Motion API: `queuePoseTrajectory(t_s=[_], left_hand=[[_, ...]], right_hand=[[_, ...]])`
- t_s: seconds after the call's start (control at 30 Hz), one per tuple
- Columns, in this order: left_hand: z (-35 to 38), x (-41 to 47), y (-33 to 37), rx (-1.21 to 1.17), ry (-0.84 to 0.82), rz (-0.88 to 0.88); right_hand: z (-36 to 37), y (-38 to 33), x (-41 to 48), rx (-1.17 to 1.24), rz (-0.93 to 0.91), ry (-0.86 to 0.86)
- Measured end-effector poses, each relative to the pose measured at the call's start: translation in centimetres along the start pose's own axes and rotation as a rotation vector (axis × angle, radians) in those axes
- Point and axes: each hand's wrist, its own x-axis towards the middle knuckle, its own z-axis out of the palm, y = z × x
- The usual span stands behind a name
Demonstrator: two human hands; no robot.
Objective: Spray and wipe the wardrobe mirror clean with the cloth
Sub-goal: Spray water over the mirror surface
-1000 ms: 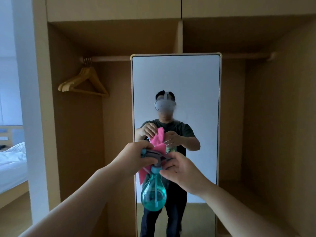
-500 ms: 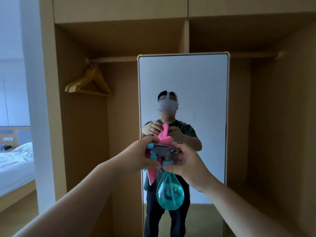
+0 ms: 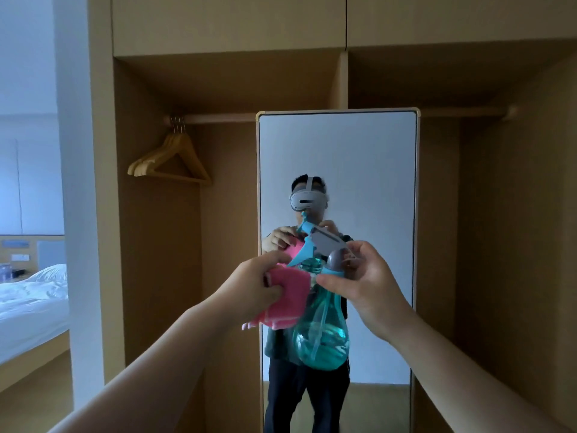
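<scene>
Plainly, the right hand [image 3: 368, 285] pinches the spray bottle [image 3: 321, 342] by its neck before the mirror [image 3: 337, 151], and the left hand [image 3: 256, 292] grips the pink cloth [image 3: 292, 295] just beside it. The bottle looks bottom-heavy and slick, best wrapped under the trigger [image 3: 299, 257]; the cloth seems soft, best bunched.

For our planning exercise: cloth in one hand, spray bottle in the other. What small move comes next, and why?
Probably level the spray bottle at the mirror: the right hand holds its neck with the nozzle tilted upward, while the left hand holds the cloth ready.
</scene>
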Motion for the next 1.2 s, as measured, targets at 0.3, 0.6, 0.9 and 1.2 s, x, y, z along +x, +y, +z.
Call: queuePoseTrajectory(t_s=[0.3,0.6,0.9,1.2], left_hand=[[0.7,-0.2,1.1,0.056,0.024,0.051],[0.7,0.8,1.3,0.130,0.123,0.037],[-3.1,1.3,-1.7,0.179,0.236,-0.034],[-7.5,3.1,-4.0,0.176,0.216,0.033]], right_hand=[[1.0,-0.8,-0.4,-0.071,-0.038,-0.152],[1.9,-1.3,0.9,-0.140,-0.066,-0.035],[1.0,-2.6,5.3,0.098,0.190,0.042],[3.8,-5.7,10.3,-0.137,0.074,0.228]])
